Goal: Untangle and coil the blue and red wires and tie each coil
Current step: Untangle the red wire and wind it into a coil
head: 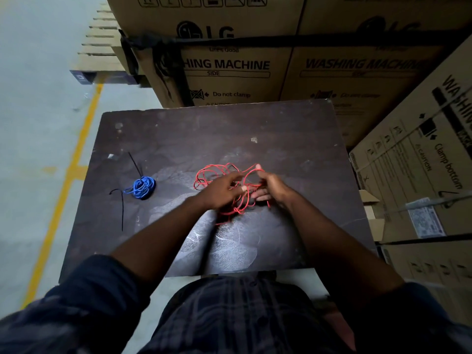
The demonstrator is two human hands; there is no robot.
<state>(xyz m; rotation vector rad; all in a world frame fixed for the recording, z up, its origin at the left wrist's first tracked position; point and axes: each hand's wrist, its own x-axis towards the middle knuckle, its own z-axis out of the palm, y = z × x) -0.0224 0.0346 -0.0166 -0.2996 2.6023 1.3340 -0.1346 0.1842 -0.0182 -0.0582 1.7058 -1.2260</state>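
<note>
A loose tangle of red wire (217,175) lies on the dark table (204,129), right of the middle. My left hand (222,191) and my right hand (270,186) meet inside the tangle, each with fingers curled round red strands. One red loop runs up over my right forefinger. The blue wire (143,187) sits as a small coil at the left of the table, with a black cable tie (135,162) sticking up from it. A second black cable tie (122,210) lies on the table beside the blue coil.
Large cardboard washing-machine boxes (237,65) stand close behind the table and along its right side (421,162). To the left is pale floor with a yellow line (74,164). My torso is at the table's near edge.
</note>
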